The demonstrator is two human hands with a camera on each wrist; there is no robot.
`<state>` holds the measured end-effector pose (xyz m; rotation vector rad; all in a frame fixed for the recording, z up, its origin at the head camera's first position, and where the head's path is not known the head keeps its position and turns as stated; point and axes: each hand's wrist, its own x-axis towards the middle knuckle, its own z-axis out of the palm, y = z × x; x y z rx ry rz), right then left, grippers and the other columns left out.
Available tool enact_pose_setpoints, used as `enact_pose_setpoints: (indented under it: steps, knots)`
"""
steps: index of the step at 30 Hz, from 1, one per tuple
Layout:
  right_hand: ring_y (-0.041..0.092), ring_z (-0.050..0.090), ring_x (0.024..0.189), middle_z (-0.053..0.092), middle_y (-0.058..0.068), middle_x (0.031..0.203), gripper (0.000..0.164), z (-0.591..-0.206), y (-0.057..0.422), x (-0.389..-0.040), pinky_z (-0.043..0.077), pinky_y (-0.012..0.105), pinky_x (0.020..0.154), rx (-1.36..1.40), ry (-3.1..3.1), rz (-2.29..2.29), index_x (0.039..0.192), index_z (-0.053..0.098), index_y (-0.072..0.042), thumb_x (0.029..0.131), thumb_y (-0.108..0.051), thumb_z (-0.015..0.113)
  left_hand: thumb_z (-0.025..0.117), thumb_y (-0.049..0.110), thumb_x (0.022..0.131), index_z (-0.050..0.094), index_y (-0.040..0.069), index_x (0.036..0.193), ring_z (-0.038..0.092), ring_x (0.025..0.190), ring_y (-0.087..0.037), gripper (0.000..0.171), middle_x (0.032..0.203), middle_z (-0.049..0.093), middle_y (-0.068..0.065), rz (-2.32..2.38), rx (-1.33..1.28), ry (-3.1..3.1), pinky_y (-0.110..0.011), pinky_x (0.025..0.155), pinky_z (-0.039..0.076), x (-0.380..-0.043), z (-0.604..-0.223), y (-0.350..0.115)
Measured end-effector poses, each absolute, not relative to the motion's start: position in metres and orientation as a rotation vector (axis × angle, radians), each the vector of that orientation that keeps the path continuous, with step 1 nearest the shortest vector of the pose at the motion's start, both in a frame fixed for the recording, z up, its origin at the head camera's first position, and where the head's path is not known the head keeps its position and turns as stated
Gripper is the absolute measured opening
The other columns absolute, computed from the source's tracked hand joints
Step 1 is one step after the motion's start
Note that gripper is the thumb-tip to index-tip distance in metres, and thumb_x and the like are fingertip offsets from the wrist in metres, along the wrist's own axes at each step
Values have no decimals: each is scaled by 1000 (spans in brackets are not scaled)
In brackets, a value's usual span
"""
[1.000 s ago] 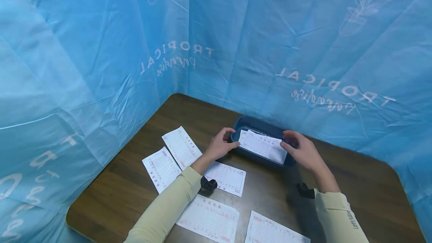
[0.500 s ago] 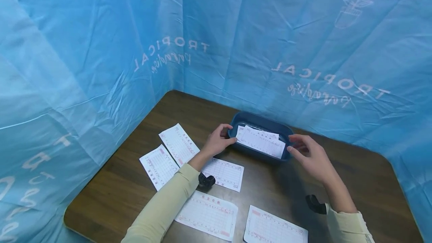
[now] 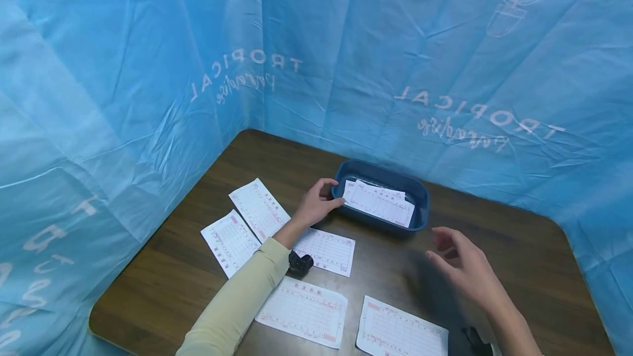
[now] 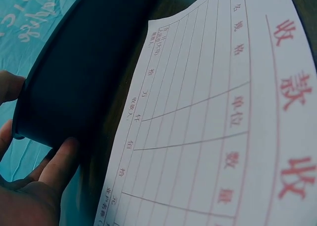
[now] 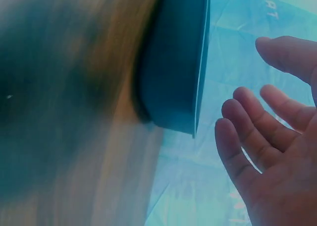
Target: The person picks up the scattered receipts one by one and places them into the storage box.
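A dark blue plastic bin (image 3: 421, 202) stands at the back of the table, with a few receipt slips (image 3: 378, 205) lying overlapped inside it. My left hand (image 3: 314, 205) holds the bin's left end, its thumb on the outer wall and fingers at the rim; the left wrist view shows this grip on the bin (image 4: 84, 72) from below the rim. To the right of the bin and apart from it, my right hand (image 3: 467, 268) hangs over the table with nothing in it. Its fingers are spread and loosely bent beside the bin (image 5: 173, 72) in the right wrist view.
Several more receipt slips lie on the brown wooden table (image 3: 504, 229): one slip (image 3: 259, 207) at the left, another slip (image 3: 325, 251) under the left forearm, and a slip (image 3: 401, 328) near the front. Blue printed curtains (image 3: 316, 92) hang close behind the table.
My right hand has let go of the bin's right end and drawn back toward the front right. My left hand keeps its place at the left end.
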<state>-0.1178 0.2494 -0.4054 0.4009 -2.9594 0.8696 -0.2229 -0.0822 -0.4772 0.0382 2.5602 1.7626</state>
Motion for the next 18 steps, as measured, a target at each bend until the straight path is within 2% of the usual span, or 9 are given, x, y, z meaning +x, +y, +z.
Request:
enact_pose_setpoints:
  steps: [5,11,18]
  knots:
    - [25,56,99,59,10,113,49,-409,254,-110,51,45,80,405,-3009,815,124,55,-7,87,-34,72,72,38,86,51,30,128,55,108,-22,47,129,55,-5,1767,55,2549,-39,84,49,-222,-477,-82]
    - [27,56,99,58,11,113,56,-415,258,-99,50,47,81,384,-3085,778,121,59,-4,86,-46,69,71,38,87,50,30,128,54,109,-22,47,130,54,-5,1772,61,2537,-39,86,48,-222,-476,-81]
    - [26,58,97,59,10,111,51,-420,257,-85,51,46,81,336,-3186,792,121,60,-2,85,-35,73,71,36,87,50,29,128,55,108,-22,47,128,54,-4,1774,43,2537,-39,87,48,-222,-476,-83]
